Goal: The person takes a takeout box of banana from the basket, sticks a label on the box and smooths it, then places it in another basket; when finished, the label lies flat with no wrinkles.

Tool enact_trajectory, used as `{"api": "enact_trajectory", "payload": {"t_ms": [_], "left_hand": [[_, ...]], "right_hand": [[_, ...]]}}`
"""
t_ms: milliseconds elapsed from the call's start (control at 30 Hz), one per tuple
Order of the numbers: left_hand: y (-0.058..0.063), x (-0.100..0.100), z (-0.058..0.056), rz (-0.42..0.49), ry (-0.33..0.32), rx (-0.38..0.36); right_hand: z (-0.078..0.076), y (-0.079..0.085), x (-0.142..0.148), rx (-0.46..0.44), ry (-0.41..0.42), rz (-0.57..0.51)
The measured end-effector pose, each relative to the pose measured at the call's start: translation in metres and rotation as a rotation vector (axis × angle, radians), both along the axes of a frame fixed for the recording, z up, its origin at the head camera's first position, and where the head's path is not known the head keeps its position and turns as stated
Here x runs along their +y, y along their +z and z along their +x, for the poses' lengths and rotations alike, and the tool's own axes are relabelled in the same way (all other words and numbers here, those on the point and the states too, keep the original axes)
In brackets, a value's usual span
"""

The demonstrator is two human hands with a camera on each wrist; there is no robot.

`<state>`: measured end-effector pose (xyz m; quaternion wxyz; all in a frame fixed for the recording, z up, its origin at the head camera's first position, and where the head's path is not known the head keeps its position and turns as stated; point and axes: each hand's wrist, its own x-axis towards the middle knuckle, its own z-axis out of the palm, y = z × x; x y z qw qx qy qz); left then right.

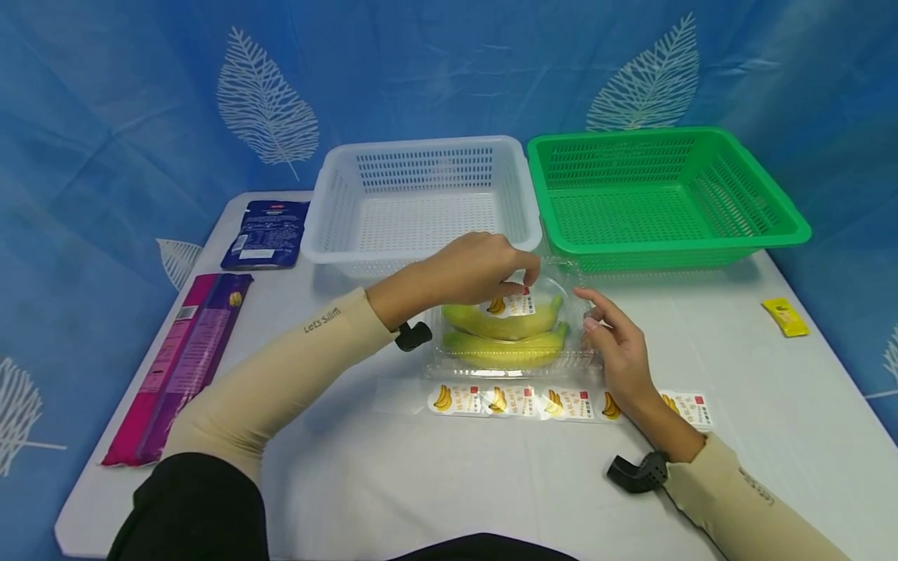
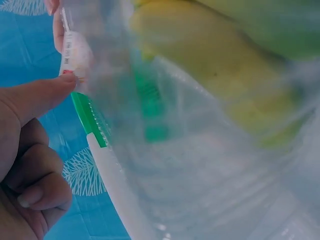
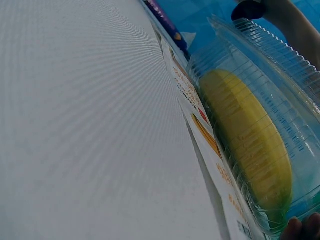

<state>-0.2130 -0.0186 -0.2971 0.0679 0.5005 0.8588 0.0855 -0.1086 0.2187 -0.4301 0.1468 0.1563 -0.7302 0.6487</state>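
Observation:
A clear plastic clamshell box [image 1: 449,354] with two bananas [image 1: 505,354] inside sits mid-table. A white banana label [image 1: 517,304] with a red square lies over its lid. My left hand [image 1: 473,269] reaches across the box and pinches the label's edge at the red square between thumb and index finger; in the left wrist view a fingertip [image 2: 67,85] touches that corner. At the box's right edge, my right hand [image 1: 620,347] rests its fingertips against the plastic, index finger extended. The right wrist view catches only those fingertips [image 3: 300,227] at the box corner.
A strip of banana labels [image 1: 522,401] lies in front of the box, partly under the right wrist. Behind stand a white basket [image 1: 421,261] and a green basket [image 1: 673,253]. A blue pouch [image 1: 270,234] and a purple-pink packet [image 1: 185,362] lie left, a yellow sachet [image 1: 786,317] right.

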Motion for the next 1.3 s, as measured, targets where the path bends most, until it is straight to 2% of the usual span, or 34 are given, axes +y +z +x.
{"api": "enact_trajectory", "payload": {"t_ms": [300,633,867,1000,1167,1300], "left_hand": [[-0.003,-0.001,0.0,-0.015,-0.001,-0.004],[-0.003,-0.004,0.002,-0.025,0.001,-0.044],[-0.001,-0.01,0.006,-0.048,-0.002,-0.082],[0.0,-0.016,0.01,-0.05,-0.012,-0.075],[0.0,-0.03,0.016,-0.004,-0.003,-0.064],[-0.002,-0.049,0.019,0.08,0.062,-0.077]], "right_hand": [[0.0,0.0,-0.002,-0.001,-0.017,-0.01],[0.0,0.0,0.0,-0.003,0.002,-0.025],[-0.001,0.0,0.0,0.006,0.003,-0.011],[0.0,0.0,0.0,0.01,0.007,-0.009],[0.0,0.0,0.0,0.007,0.008,-0.007],[0.0,0.001,0.001,-0.005,0.009,-0.004]]}}
